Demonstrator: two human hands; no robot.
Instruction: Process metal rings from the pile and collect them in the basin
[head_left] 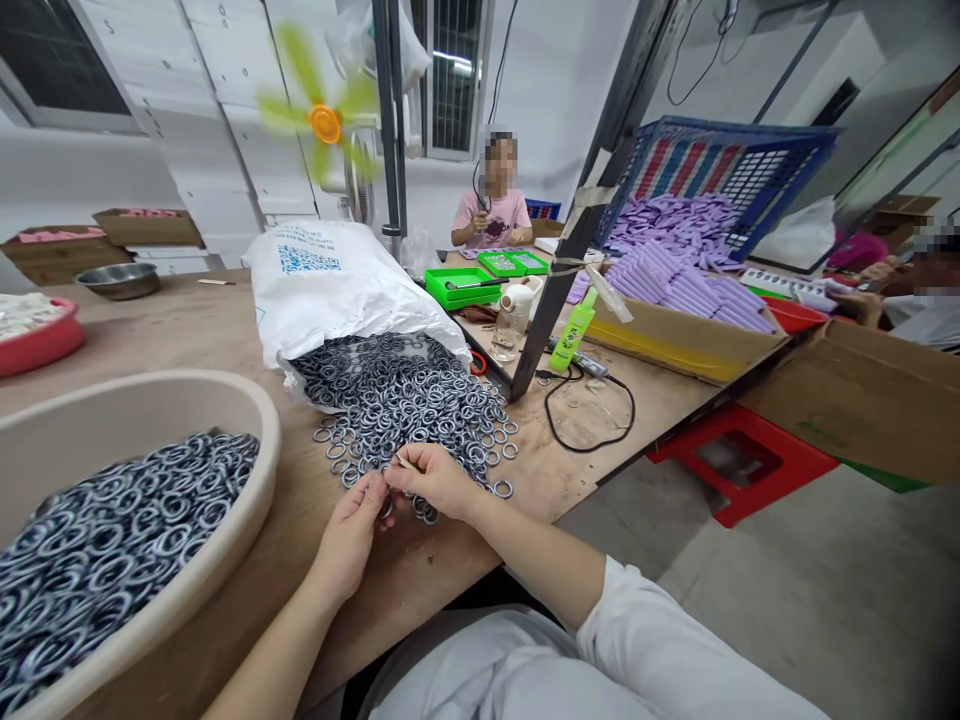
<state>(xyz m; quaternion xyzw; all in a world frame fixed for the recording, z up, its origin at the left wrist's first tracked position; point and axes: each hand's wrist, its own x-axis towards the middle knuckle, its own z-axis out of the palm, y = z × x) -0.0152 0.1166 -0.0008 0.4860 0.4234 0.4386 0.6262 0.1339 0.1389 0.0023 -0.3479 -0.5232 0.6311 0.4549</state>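
Note:
My left hand (358, 512) and my right hand (436, 482) meet at the front edge of a spilled heap of grey rings (420, 405). The fingers of my left hand are pinched round a dark grey ring (387, 506), mostly hidden by the fingertips. Between the thumb and fingers of my right hand a thin, pale, pointed tool (406, 462) sticks out; its working end is hidden. The heap pours from the mouth of a white sack (330, 290) lying on its side. More loose rings lie under and around both hands.
At left stands a large beige tub (262, 440) full of rings, with a red basin (64, 340) beyond. A dark metal post (559, 270) rises right of the heap, near a green bottle (574, 335) and a cable (592, 447). A co-worker (491, 215) sits across the table.

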